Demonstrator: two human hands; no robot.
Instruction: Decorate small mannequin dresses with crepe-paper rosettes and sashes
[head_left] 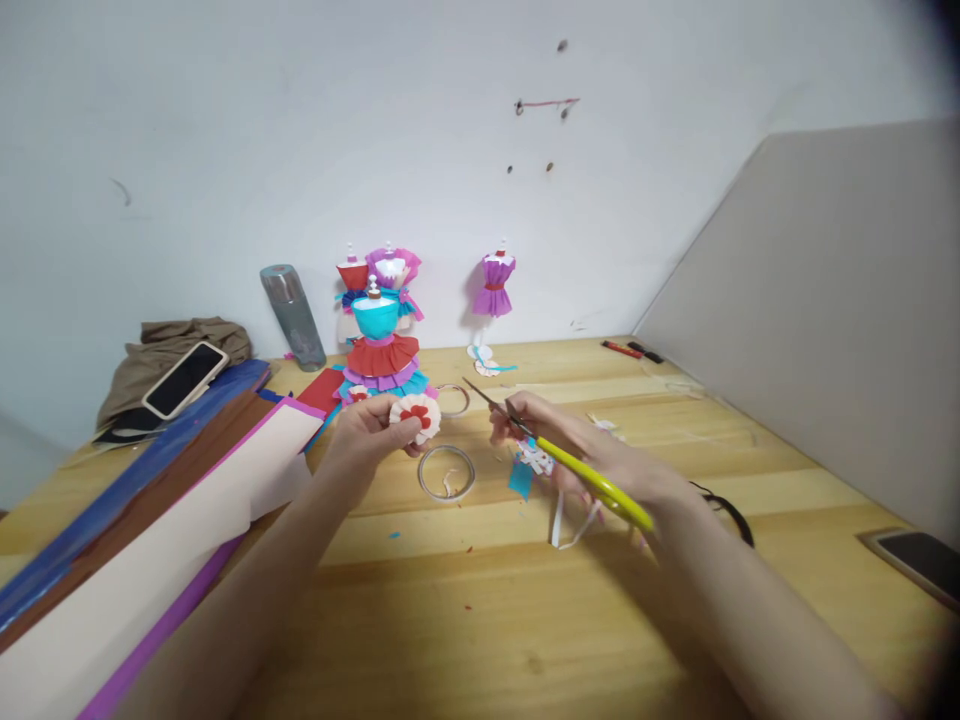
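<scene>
Plain pale wall [420, 150] at the back, grey panel [825, 260] on the right, wood-grain table [517, 625] with small scraps on it. Layered paper-like dress on a stand [381, 355] beyond the left hand, purple dress on a stand [494, 287] farther back.

Left hand [366, 432]: fingers clamped on a cream rosette [420, 412] with a red petal shape in its middle. Thumb on the face, other fingers mostly behind. Rosette is held up above the table, just left of centre, near two thin rings: one nearer [447, 499], one farther [466, 402].

Right hand [574, 440]: fingers closed around the scissors [596, 483] near the pivot, yellow handles running back along the palm towards the wrist. Tips point up and left, apart from the rosette. Blur there; can't tell if the blades are fully together.

Handling, my read: rosette is light, thin and soft, pleated edge likely to crush or tear. Pinch flat, thumb near the middle, light pressure; keep off the frill. Red piece could shift under a sliding thumb; can't see how it's fixed. Scissors look stiff, heavier than the rosette, handles probably smooth plastic. Best hold is the handles, fingers clear of the blades.
</scene>
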